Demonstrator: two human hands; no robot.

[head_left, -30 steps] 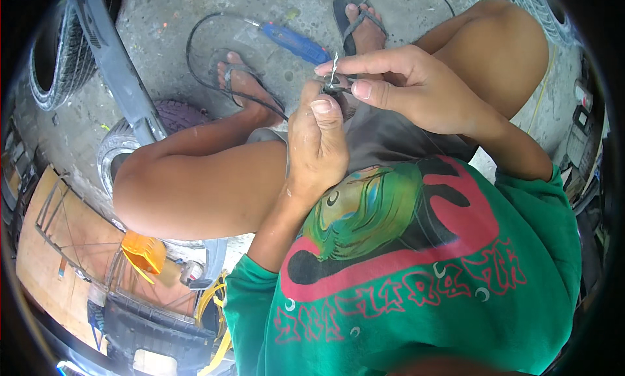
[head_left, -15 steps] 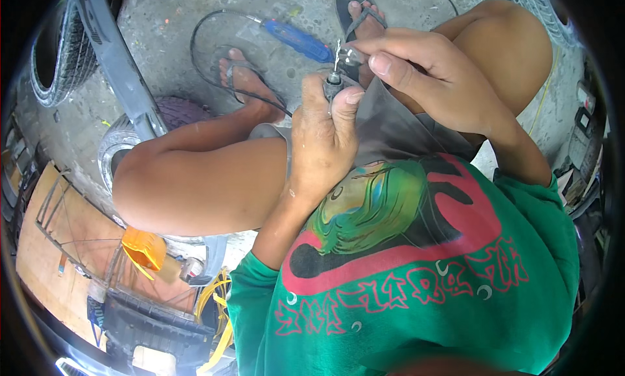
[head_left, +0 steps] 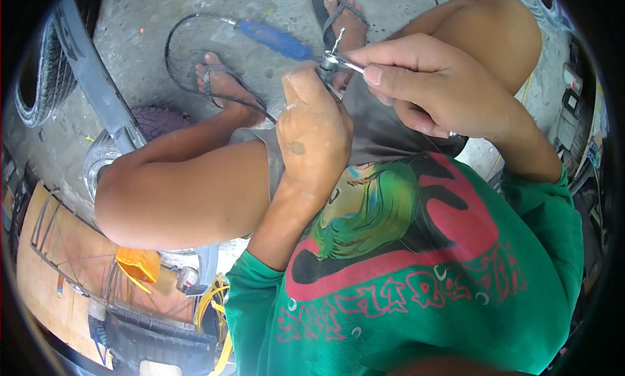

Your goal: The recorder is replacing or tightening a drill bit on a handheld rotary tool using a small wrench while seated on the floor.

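My left hand (head_left: 310, 128) is closed round a dark tool head (head_left: 325, 68), from whose top a small silver drill bit (head_left: 337, 41) stands up. My right hand (head_left: 426, 80) grips a small silver wrench (head_left: 350, 64), its end against the collar at the base of the bit. Both hands are over my lap. Just beyond them a blue tool handle (head_left: 270, 39) with a silver end lies on the concrete floor, a black cable (head_left: 168, 57) looping beside it.
Tyres (head_left: 45, 76) stand at upper left, beside a long grey panel (head_left: 97, 76). At lower left are a wooden board (head_left: 36, 259) with wire, an orange plastic piece (head_left: 137, 264) and yellow straps (head_left: 208, 304). My sandalled feet (head_left: 228, 86) rest on the floor. Clutter lines the right edge.
The silver wrench now shows in my right hand at the bit's base. My left hand has turned so its back faces up. The view has shifted slightly.
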